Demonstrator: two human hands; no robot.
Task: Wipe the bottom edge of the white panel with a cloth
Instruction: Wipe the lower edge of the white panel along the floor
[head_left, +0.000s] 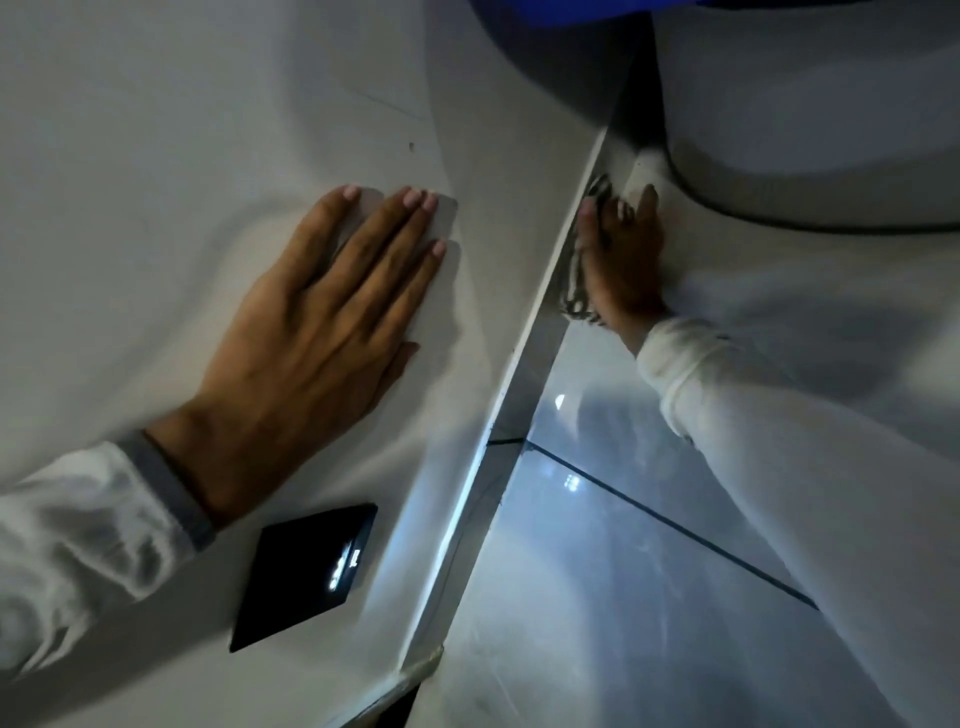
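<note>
A white panel (156, 156) fills the left of the head view. Its bottom edge (524, 338) runs diagonally from upper right to lower left, just above the floor. My left hand (311, 343) lies flat on the panel's face with fingers spread, holding nothing. My right hand (623, 265) is low at the edge, far up the diagonal, pressing a striped grey and white cloth (579, 291) against the edge. The cloth bunches under the fingers and hangs below the palm.
A black square plate (306, 571) with small lit marks sits on the panel below my left wrist. Glossy grey floor tiles (597, 597) lie right of the edge. A large white rounded object (810, 130) stands on the floor close behind my right hand.
</note>
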